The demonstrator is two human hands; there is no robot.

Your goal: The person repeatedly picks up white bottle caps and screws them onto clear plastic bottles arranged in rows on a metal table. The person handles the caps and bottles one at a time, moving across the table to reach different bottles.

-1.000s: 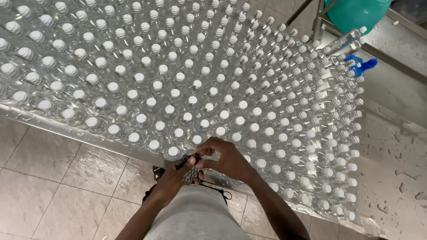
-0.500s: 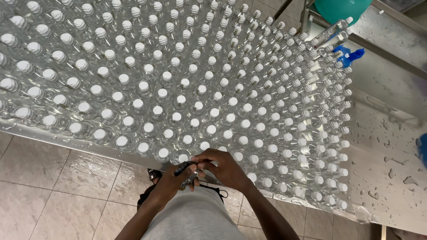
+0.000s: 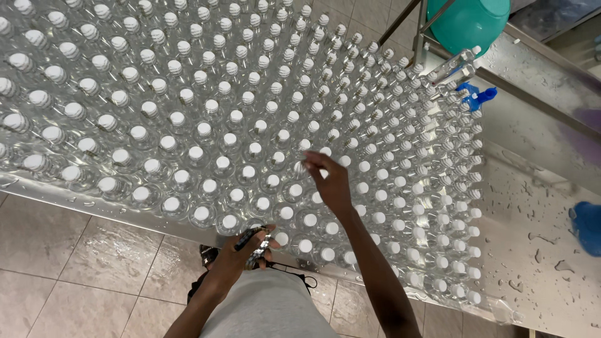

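A dense field of clear plastic bottles with white caps (image 3: 206, 131) stands on a wet metal table (image 3: 538, 250). My left hand (image 3: 247, 250) stays at the table's near edge, shut on a small bundle of dark and shiny bits. My right hand (image 3: 328, 181) reaches out over the bottles, its fingertips pinched at the cap of one bottle (image 3: 300, 166) in the middle rows.
A teal plastic basin (image 3: 469, 22) sits at the far right on a metal frame. Beside it lie a tipped bottle and a blue spray trigger (image 3: 476, 97). Something blue (image 3: 588, 225) shows at the right edge. Wet beige floor tiles (image 3: 75, 263) lie below the table.
My right hand has left the left hand at the table's edge and stretched forward over the bottles. The left hand has stayed put with its bundle.
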